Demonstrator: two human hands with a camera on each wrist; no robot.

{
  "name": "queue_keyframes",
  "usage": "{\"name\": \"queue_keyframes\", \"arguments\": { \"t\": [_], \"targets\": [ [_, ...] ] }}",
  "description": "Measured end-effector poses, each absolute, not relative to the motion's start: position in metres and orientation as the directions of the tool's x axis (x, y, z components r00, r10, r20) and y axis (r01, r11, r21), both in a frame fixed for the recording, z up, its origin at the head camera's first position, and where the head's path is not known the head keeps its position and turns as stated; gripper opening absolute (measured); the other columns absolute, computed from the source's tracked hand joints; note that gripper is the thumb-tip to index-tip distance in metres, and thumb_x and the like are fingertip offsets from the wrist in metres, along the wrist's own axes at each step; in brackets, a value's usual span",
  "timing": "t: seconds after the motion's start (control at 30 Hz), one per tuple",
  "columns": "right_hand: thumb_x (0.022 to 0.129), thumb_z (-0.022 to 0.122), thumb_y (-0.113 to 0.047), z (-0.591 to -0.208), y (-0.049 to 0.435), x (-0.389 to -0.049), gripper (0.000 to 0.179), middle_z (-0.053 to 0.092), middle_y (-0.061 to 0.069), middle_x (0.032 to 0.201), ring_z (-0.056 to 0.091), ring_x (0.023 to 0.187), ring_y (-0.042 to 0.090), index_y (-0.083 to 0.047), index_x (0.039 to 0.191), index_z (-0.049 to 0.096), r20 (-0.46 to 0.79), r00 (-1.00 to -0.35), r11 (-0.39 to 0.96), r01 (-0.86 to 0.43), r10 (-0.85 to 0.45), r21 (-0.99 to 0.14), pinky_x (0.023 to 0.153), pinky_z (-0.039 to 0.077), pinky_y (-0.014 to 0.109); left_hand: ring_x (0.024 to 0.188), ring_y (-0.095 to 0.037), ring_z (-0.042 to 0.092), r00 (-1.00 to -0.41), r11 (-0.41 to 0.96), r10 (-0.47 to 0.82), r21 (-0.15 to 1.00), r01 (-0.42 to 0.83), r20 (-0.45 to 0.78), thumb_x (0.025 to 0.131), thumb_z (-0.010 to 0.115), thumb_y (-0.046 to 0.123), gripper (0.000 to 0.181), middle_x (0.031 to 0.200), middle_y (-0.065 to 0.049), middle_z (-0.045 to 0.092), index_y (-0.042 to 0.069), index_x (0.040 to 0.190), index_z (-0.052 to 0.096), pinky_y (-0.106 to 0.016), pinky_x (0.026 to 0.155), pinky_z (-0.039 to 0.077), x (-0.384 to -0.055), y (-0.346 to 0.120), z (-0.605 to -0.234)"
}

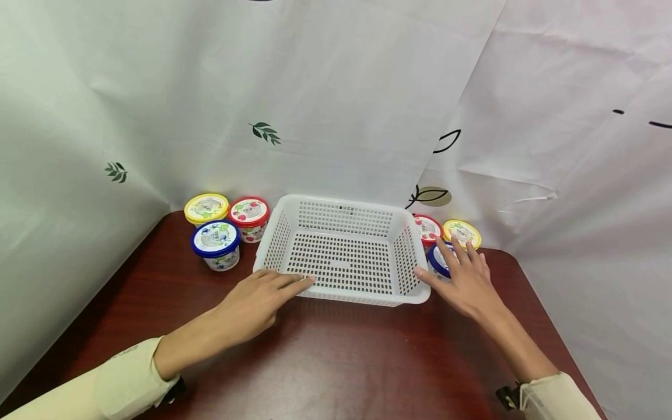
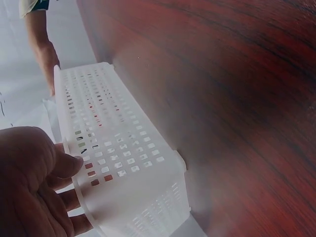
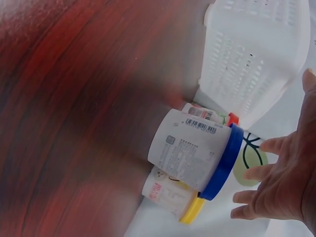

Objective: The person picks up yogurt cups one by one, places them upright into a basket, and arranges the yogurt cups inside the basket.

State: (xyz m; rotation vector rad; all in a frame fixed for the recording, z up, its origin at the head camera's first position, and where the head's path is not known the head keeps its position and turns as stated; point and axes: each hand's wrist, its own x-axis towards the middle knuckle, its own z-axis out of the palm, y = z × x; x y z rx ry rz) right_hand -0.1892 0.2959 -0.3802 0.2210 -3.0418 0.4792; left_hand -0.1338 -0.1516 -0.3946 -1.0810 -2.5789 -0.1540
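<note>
The table (image 1: 336, 356) extends beneath both hands. The white basket (image 1: 362, 296) stands on it, at the left fingertips and left of the right fingers. The left hand (image 1: 257, 300) holds the basket's near rim between thumb and fingers. The right hand (image 1: 467, 283) has its fingers spread wide; thumb contact with the rim cannot be confirmed. Three lidded tubs (image 1: 216, 240) stand beyond the left fingers; three other tubs (image 3: 192, 148) stand close by the right fingers.
</note>
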Motion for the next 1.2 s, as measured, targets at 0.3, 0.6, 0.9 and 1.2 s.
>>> {"name": "queue_keyframes", "arguments": {
  "t": [0.3, 0.6, 0.9, 1.2],
  "targets": [
    [0.105, 0.056, -0.076, -0.381, 0.302, -0.194, 0.103, 0.019, 0.034, 0.184, 0.011, 0.167, 0.068, -0.009, 0.178, 0.03, 0.06, -0.99, 0.942, -0.142, -0.13, -0.302, 0.132, 0.003, 0.085, 0.123, -0.022, 0.078, -0.673, 0.709, 0.664, 0.013, 0.705, 0.328, 0.084, 0.069, -0.013, 0.075, 0.134, -0.002, 0.082, 0.018, 0.152, 0.072, -0.05, 0.102, 0.062, -0.135, -0.151, -0.391],
    [0.106, 0.052, -0.078, -0.382, 0.307, -0.2, 0.103, 0.019, 0.035, 0.183, 0.013, 0.166, 0.069, -0.007, 0.177, 0.031, 0.039, -0.993, 0.95, -0.12, -0.114, -0.287, 0.131, 0.006, 0.085, 0.125, -0.026, 0.077, -0.732, 0.728, 0.641, 0.119, 0.675, 0.231, 0.083, 0.069, -0.012, 0.077, 0.134, -0.004, 0.082, 0.023, 0.151, 0.074, -0.054, 0.102, 0.061, -0.139, -0.148, -0.38],
    [0.11, 0.049, -0.074, -0.38, 0.312, -0.203, 0.098, 0.019, 0.037, 0.182, 0.017, 0.162, 0.074, -0.003, 0.176, 0.034, 0.008, -0.994, 0.95, -0.109, -0.112, -0.292, 0.13, 0.011, 0.087, 0.114, -0.028, 0.08, -0.736, 0.716, 0.637, 0.178, 0.675, 0.23, 0.082, 0.064, -0.017, 0.075, 0.128, -0.004, 0.084, 0.022, 0.145, 0.078, -0.048, 0.093, 0.063, -0.142, -0.147, -0.375],
    [0.11, 0.056, -0.069, -0.374, 0.315, -0.206, 0.094, 0.025, 0.037, 0.18, 0.028, 0.159, 0.07, -0.004, 0.175, 0.037, 0.007, -0.994, 0.958, -0.106, -0.108, -0.268, 0.123, 0.032, 0.086, 0.109, -0.03, 0.082, -0.758, 0.722, 0.618, 0.231, 0.652, 0.211, 0.084, 0.063, -0.018, 0.073, 0.126, -0.004, 0.085, 0.021, 0.142, 0.08, -0.04, 0.082, 0.062, -0.143, -0.146, -0.372]
  ]
}}
